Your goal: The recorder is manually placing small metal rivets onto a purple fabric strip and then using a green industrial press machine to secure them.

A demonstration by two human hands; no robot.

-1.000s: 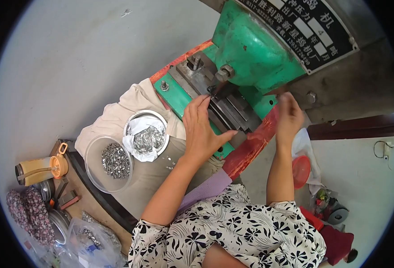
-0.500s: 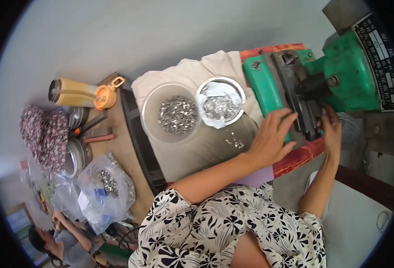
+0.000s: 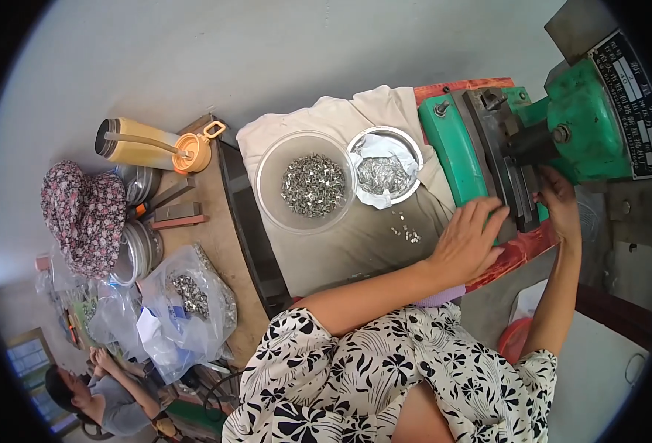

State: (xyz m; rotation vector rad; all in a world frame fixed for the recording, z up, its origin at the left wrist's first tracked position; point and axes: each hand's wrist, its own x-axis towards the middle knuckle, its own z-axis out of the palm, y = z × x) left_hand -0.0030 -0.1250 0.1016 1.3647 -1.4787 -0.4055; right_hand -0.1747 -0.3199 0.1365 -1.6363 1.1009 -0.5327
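My left hand (image 3: 468,238) rests over the front edge of a green bench press (image 3: 451,148), its fingers stretched out and thumb apart. Nothing shows in it. Beside the fingertips lies the dark metal die (image 3: 514,188) on the press bed. My right hand (image 3: 558,203) is at the die's right side, below the ram, fingers bent in against it. Whatever is between these fingertips is hidden or too small to make out. Left of the press, a clear plastic tub (image 3: 267,199) holds many small shiny metal pieces. A metal bowl (image 3: 417,148) lined with crumpled plastic holds more.
Loose metal bits (image 3: 407,230) lie on the beige cloth (image 3: 318,258). The wooden table (image 3: 226,221) at left carries a yellow bottle (image 3: 145,144), a floral cap (image 3: 82,218) and a plastic bag of metal pieces (image 3: 193,295). Another person (image 3: 108,399) sits at lower left.
The whole view has shifted slightly, so the table and press appear further right. My left hand stays by the die's edge. My right hand's fingers have bent further in toward the die.
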